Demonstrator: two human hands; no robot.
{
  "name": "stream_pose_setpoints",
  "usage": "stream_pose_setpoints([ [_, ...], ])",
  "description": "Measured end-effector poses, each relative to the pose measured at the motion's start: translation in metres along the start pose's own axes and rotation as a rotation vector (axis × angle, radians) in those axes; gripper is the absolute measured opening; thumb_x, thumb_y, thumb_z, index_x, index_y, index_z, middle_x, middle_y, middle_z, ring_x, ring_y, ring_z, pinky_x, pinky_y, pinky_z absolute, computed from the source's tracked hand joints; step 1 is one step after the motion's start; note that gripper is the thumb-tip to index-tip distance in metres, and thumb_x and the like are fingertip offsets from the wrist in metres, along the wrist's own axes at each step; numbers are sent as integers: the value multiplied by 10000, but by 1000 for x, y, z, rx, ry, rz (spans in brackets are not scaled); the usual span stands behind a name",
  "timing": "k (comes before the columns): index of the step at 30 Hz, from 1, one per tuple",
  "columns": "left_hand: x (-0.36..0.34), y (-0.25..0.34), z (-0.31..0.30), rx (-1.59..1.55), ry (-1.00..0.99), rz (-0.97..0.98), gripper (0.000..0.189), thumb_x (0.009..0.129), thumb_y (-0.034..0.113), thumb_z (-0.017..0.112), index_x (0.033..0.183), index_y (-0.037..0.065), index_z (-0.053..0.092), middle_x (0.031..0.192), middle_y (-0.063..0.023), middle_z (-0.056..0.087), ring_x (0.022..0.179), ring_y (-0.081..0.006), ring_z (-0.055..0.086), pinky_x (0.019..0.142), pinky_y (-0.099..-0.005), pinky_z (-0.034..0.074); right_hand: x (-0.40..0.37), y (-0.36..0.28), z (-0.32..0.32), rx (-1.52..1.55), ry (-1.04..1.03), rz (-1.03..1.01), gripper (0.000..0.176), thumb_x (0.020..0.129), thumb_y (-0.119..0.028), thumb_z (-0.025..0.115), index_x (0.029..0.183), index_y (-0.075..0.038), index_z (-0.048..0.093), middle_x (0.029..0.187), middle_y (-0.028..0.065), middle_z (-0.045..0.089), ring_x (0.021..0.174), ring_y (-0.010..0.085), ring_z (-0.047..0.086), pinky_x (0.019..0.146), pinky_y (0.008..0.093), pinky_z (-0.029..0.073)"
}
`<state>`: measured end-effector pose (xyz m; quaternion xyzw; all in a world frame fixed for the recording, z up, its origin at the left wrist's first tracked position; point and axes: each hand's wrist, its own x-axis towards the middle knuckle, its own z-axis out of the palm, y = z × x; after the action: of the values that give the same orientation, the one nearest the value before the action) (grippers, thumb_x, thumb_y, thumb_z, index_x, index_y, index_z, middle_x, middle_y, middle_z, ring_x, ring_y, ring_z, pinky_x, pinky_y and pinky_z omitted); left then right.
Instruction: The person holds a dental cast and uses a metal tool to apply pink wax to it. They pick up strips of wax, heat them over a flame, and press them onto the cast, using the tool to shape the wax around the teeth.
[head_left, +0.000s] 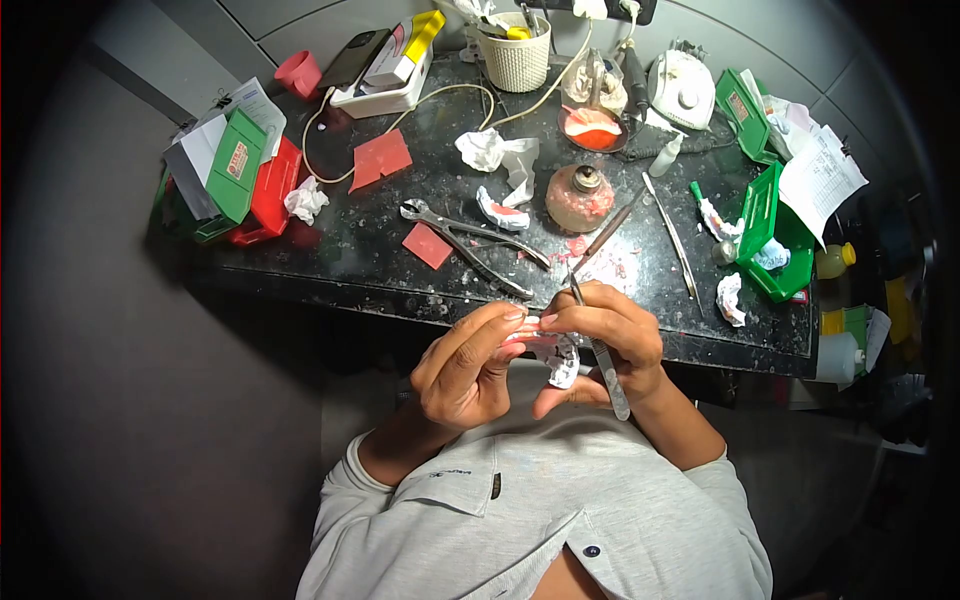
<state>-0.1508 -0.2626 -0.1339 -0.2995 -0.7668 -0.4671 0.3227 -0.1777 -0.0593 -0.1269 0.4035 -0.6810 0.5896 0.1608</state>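
Both hands meet just in front of the dark worktable's (330, 255) near edge. My left hand (465, 365) pinches a small white plaster dental model with pink wax (555, 355) from the left. My right hand (610, 335) touches the same model with its fingertips and grips a thin metal wax knife (603, 362), whose blade points up toward the table and whose handle hangs down past the palm. The model is partly hidden by my fingers.
On the table lie metal pliers (465, 238), a spirit lamp (579, 196), pink wax sheets (380, 160), crumpled tissues (497, 152), long instruments (670, 235), green and red boxes (250, 180), a white basket (515, 50) and a phone (352, 58).
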Motion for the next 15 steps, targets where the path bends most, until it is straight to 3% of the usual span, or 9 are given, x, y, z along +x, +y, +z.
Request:
stream_pose_setpoints([
  [7, 2, -11, 6, -155, 43, -95, 323, 951, 34, 699, 1239, -95, 630, 1060, -257, 726, 958, -308, 750, 795, -346, 621, -2, 5, 6, -114, 97, -11, 694, 610, -315, 967, 1169, -5, 698, 1065, 165, 691, 947, 266, 690, 783, 336, 567],
  [8, 0, -9, 5, -225, 25, -187, 496, 965, 90, 702, 1385, -91, 509, 1158, -266, 704, 1035, -285, 726, 854, -347, 603, -3, 5, 7, -114, 97, -12, 694, 610, -315, 967, 1169, -5, 698, 1065, 165, 691, 947, 266, 690, 783, 336, 567],
  [9, 0, -8, 8, -225, 25, -186, 496, 965, 90, 702, 1385, -91, 509, 1158, -266, 704, 1035, -285, 726, 854, -347, 603, -4, 5, 8, -126, 131, -19, 686, 618, -300, 967, 1176, -7, 695, 1064, 163, 686, 949, 267, 691, 782, 339, 571],
  [11, 3, -4, 17, -657, 177, -405, 670, 977, 148, 701, 1493, -82, 342, 1269, -275, 658, 1074, -244, 704, 910, -338, 576, -5, 6, 9, -139, 165, -26, 678, 626, -284, 966, 1182, -9, 692, 1064, 161, 681, 952, 269, 693, 781, 341, 575],
  [12, 0, -8, 14, -747, 92, -488, 738, 992, 189, 690, 1520, -79, 250, 1307, -257, 633, 1081, -218, 692, 936, -317, 554, -4, 6, 11, -204, 203, -55, 666, 634, -265, 966, 1183, -8, 690, 1067, 156, 675, 945, 266, 693, 774, 342, 576],
  [13, 0, -6, 15, -813, 74, -608, 588, 1008, 182, 670, 1446, -83, 380, 1241, -199, 661, 1047, -199, 695, 914, -300, 557, -4, 7, 12, -268, 240, -85, 653, 642, -246, 966, 1183, -7, 689, 1071, 151, 668, 939, 264, 693, 766, 344, 577],
  [15, 0, -8, 17, -927, -26, -778, 435, 1024, 174, 648, 1346, -74, 495, 1183, -140, 671, 1049, -185, 690, 917, -294, 553, -10, 12, 16, -317, 252, -94, 637, 639, -195, 960, 1181, -1, 687, 1085, 145, 649, 944, 263, 681, 779, 348, 570],
])
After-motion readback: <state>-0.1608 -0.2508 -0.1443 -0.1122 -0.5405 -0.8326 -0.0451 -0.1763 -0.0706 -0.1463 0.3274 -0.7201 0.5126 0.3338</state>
